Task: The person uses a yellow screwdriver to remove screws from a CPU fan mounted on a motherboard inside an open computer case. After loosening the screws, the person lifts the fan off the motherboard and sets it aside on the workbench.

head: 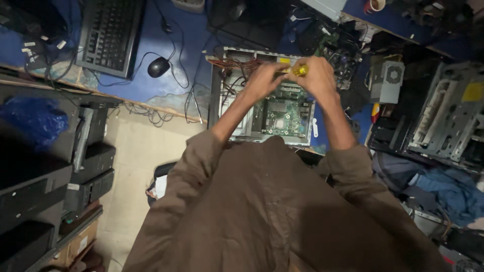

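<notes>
Holding a yellow screwdriver (300,70) over the open computer case (262,100), my right hand (318,75) is closed around it. My left hand (264,78) pinches its tip. The green board (282,113) sits inside; work looks unfinished. A mouse (158,66) lies nearby.

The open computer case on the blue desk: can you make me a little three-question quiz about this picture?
1. True or false: the green motherboard inside the open grey metal computer case is uncovered.
2. What does the right hand grip? A) yellow-handled tool B) black computer mouse C) white cup
3. Which black thing lies between the black keyboard and the case?

Key
1. True.
2. A: the yellow-handled tool; the left hand touches it too.
3. The black computer mouse.
</notes>
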